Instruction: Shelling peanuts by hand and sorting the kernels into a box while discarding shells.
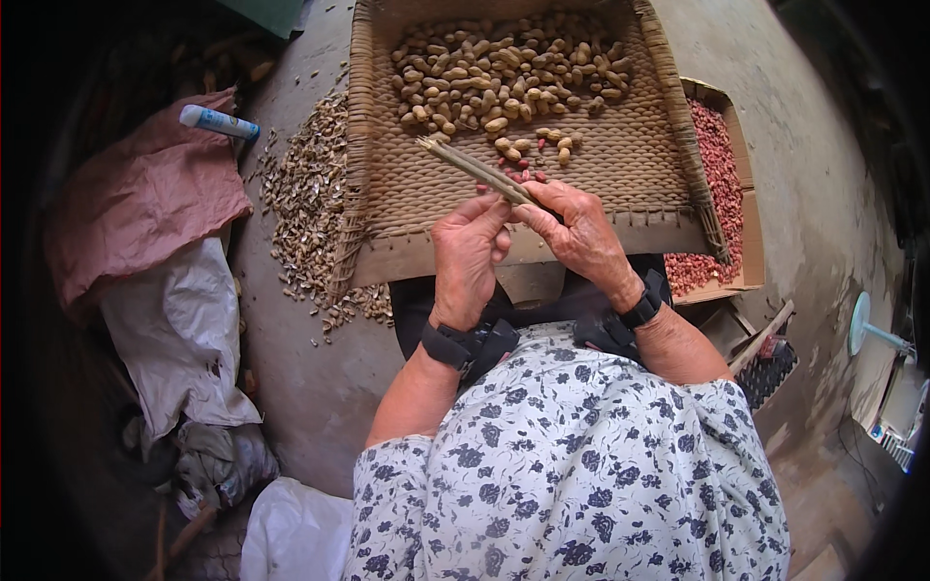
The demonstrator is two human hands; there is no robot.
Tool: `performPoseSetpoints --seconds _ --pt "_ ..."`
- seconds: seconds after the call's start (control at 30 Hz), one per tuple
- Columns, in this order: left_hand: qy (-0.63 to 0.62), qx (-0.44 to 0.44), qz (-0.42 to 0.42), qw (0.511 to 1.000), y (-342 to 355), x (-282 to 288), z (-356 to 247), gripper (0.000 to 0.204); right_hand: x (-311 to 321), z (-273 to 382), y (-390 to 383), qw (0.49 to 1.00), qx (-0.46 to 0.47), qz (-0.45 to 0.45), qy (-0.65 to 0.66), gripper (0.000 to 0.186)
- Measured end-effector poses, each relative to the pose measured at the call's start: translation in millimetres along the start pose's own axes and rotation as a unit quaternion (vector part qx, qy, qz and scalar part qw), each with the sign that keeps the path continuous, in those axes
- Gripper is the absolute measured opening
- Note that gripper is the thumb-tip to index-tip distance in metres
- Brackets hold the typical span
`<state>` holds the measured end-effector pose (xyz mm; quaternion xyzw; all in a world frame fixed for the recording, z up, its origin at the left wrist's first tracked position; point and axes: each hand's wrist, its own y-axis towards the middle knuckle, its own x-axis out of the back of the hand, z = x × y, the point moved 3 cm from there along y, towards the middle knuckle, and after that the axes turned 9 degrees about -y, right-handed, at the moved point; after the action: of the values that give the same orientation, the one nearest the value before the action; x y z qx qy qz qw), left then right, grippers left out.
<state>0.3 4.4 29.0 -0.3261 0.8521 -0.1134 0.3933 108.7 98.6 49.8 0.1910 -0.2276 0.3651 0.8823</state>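
My right hand (578,235) is closed round a pale split stick (472,168), whose far end points up and left over the woven tray (417,208). Close against the stick's near side, my left hand (468,257) is pinched, its thumb and fingers together. Whatever lies between those fingertips is hidden. Unshelled peanuts (494,77) are heaped in the far half of the tray, with a few loose ones nearer my hands. Several red shelled kernels (523,176) lie just beyond the stick. Both wrists wear black straps.
Broken peanut shells (308,208) cover the floor left of the tray. To the right stands a cardboard box (751,228) of red kernels. A pink sack (145,194), a white sack (179,324) and a blue-and-white tube (220,122) are at the left. My lap is under the tray's near edge.
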Motion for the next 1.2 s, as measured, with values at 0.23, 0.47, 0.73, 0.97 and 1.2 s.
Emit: performPoseSetpoints --seconds 0.23,0.47,0.73,0.97,1.2 --pt "0.069 -0.004 0.009 0.998 0 -2 -1 0.014 1 -3 -2 0.998 -0.059 0.018 -0.004 0.018" --pt "0.063 -0.023 0.027 0.997 0 5 -2 0.014 5 4 -2 0.998 -0.005 0.059 0.008 0.031" --pt "0.098 -0.037 0.053 0.993 1 5 -1 0.011 6 3 -1 0.993 -0.071 0.073 0.055 0.021" --pt "0.108 -0.051 0.044 0.992 0 2 -3 0.012 7 5 3 0.996 -0.032 0.076 0.02 0.022" --pt "0.233 -0.115 0.064 0.964 0 5 -12 0.013 6 1 4 0.993 0.025 0.111 0.009 0.026"
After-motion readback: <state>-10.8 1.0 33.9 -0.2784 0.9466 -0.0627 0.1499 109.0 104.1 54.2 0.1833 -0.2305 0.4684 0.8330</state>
